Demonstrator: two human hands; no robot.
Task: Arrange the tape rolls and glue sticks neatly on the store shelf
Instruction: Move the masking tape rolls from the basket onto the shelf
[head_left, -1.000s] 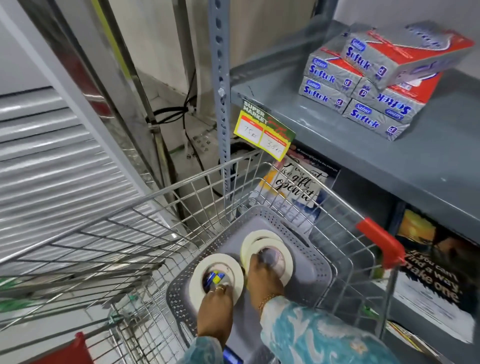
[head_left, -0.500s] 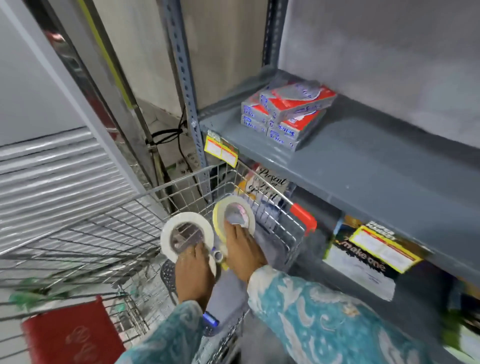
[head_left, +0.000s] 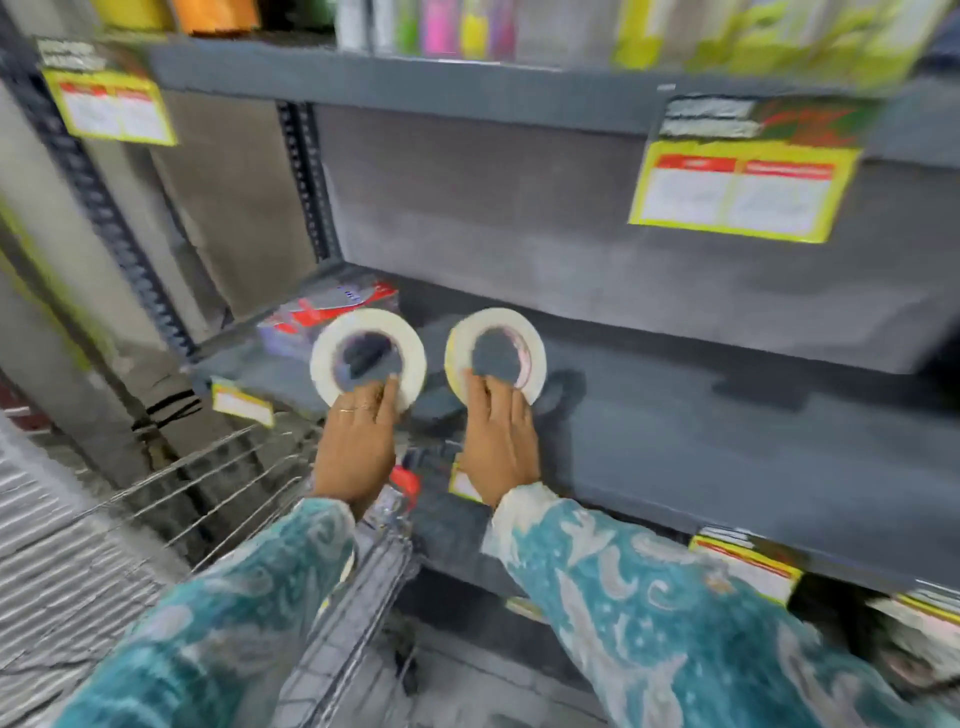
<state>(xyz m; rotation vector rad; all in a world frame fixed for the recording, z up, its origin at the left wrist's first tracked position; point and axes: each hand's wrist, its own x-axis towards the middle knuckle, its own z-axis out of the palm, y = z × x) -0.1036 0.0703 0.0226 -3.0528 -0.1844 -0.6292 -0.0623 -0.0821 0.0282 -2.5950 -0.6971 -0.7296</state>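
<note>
My left hand (head_left: 356, 441) grips the lower edge of a wide white tape roll (head_left: 326, 358), held upright above the front edge of the grey shelf (head_left: 727, 431). My right hand (head_left: 498, 441) holds a second white tape roll (head_left: 535, 345) the same way, a little to the right, over the shelf's left part. The two rolls are side by side and apart. No glue sticks are visible. The view is motion-blurred.
A stack of red-and-grey boxes (head_left: 322, 309) lies at the shelf's left end, just behind the left roll. The wire shopping cart (head_left: 249, 467) stands below my hands. Yellow price tags (head_left: 737, 189) hang from the shelf above. The shelf's perforated post (head_left: 98, 208) is at left.
Both hands lifted the tape rolls out of the cart basket and up to the grey shelf. The view swung up toward the shelf.
</note>
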